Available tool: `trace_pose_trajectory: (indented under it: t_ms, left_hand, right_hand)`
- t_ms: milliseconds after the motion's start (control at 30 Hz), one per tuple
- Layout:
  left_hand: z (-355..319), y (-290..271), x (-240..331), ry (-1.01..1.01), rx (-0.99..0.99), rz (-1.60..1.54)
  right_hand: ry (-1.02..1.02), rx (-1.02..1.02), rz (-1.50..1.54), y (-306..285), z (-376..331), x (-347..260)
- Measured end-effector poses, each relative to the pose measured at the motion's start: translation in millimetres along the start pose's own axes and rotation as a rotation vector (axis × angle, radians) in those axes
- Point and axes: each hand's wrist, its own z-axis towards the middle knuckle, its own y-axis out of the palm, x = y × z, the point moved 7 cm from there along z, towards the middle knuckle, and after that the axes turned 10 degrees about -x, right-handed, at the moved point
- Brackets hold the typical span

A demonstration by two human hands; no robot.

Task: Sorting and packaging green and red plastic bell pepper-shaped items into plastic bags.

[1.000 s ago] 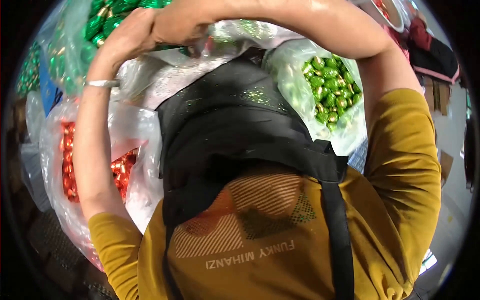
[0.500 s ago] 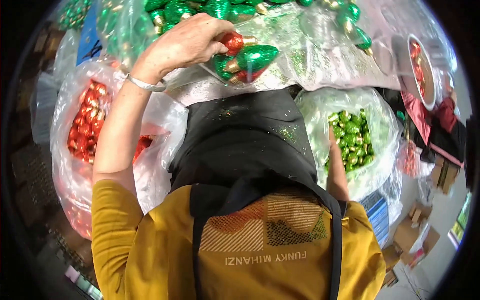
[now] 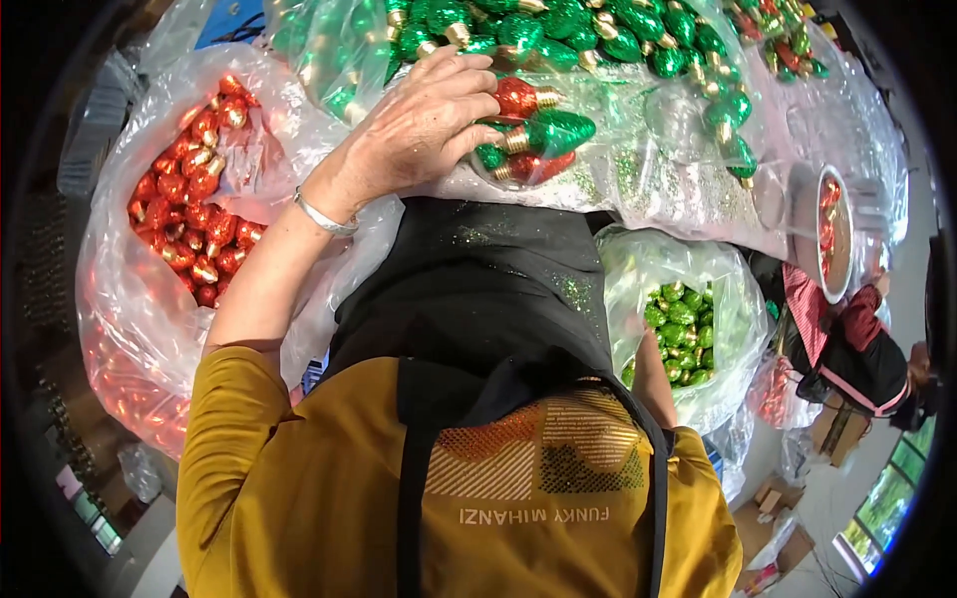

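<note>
My left hand (image 3: 429, 125) is at a clear plastic pack (image 3: 535, 183) near the table's front edge, its thumb and fingers parted. A red glittery bulb-shaped ornament (image 3: 516, 98) with a gold cap lies right by its fingertips, on the pack. Beside it lies a green bulb ornament (image 3: 561, 133), and more red and green ones show in the pack. On the right, my right hand (image 3: 648, 349) reaches into a clear bag (image 3: 736, 284) of light green bulb ornaments (image 3: 682, 334); its fingers are hidden among them.
A large clear bag (image 3: 105, 249) of red ornaments (image 3: 189, 204) stands at left. Dark green ornaments (image 3: 568, 30) lie heaped along the table's far side (image 3: 618, 149), which is strewn with glitter. A white tub (image 3: 835, 234) with red pieces is at right, near another person (image 3: 852, 339).
My left hand has loosened its pinch on the red ornament, which now lies on the pack. My right hand stays in the green bag. The whole view has shifted, showing more of the table.
</note>
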Motion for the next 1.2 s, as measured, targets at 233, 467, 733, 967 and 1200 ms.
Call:
trace_pose_trajectory:
  t_ms: [233, 467, 733, 967, 1200]
  left_hand:
    - [-17.0, 7.6, -7.7, 0.021, 0.033, -0.160]
    - [-20.8, 6.2, -5.1, 0.051, 0.004, -0.161]
    - [-24.8, 1.7, 0.8, -0.009, -0.016, -0.160]
    - [-28.3, -0.4, -1.7, 0.017, 0.048, -0.182]
    - [-33.1, -0.4, -4.5, -0.030, 0.053, -0.186]
  right_hand:
    - [0.042, 0.531, -0.343, -62.5, -29.7, -76.9]
    - [-0.847, 0.639, 0.021, -65.2, -70.3, -492.3]
    - [-0.889, -0.100, -0.721, 42.4, 12.0, -570.5]
    - [-0.821, -0.141, -0.576, 59.0, 41.7, -564.3]
    - [-0.632, -0.208, -0.557, 58.1, 60.6, -535.6]
